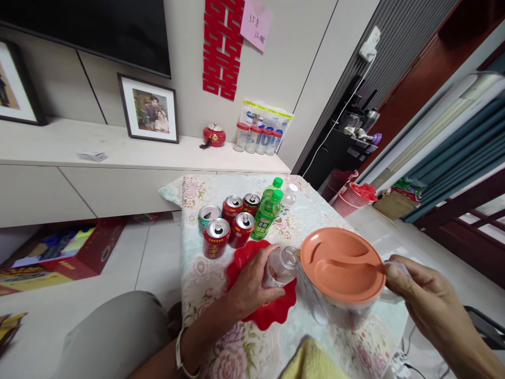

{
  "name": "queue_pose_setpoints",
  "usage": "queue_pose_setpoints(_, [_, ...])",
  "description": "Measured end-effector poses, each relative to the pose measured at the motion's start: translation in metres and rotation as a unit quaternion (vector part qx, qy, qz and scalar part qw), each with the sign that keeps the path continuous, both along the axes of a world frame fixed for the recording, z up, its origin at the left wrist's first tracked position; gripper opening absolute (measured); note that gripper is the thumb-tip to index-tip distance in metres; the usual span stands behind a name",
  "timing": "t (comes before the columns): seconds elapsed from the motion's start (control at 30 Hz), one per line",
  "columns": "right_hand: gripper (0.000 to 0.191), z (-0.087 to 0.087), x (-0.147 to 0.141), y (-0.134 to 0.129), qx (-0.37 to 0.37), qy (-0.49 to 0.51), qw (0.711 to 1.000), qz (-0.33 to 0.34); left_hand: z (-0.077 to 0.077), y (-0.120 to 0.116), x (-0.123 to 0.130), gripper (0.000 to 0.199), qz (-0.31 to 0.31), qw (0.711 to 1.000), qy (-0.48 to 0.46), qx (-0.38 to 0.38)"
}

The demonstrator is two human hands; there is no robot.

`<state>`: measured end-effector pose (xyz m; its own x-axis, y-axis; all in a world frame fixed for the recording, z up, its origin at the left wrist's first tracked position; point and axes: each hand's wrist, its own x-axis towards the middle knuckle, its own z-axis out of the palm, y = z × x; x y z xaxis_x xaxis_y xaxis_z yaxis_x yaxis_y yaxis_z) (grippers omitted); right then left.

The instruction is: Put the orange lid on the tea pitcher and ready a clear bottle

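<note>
flower tbl point(194, 295) w/ lots on it

its pale cloth point(290, 339) has pink flowers point(229, 363). 5 cans point(216, 239) stand close together on the left. right beside: 2 green bottles point(266, 218) & a clear bottle point(290, 195) w/ a white cap. a red wavy plate point(276, 316) lies nr the cans. a yellow rag point(313, 362) is at the near side. can't tell if the orange-lid tub point(343, 263) sits on the tbl.

the white shelf point(67, 141) has framed pics point(150, 110), a red pot point(214, 137), 4 jars point(241, 139) w/ red lids, & a bag point(284, 119) behind 'em.

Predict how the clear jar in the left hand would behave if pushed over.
The jar has round sides, so it may roll. Its wall looks smooth and may feel slippery. Its mouth looks open; anything inside could spill.
</note>
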<state>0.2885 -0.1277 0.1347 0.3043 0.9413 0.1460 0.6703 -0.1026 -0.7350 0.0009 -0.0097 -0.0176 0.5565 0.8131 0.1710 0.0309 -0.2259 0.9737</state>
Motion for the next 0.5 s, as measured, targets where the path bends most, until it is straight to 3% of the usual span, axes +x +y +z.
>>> queue_pose_setpoints(0.5, [0.055,0.006,-0.013,0.004,0.028,-0.008,0.999,-0.016,0.001,0.0,0.0,0.089,-0.004,1.0,0.007,0.002])
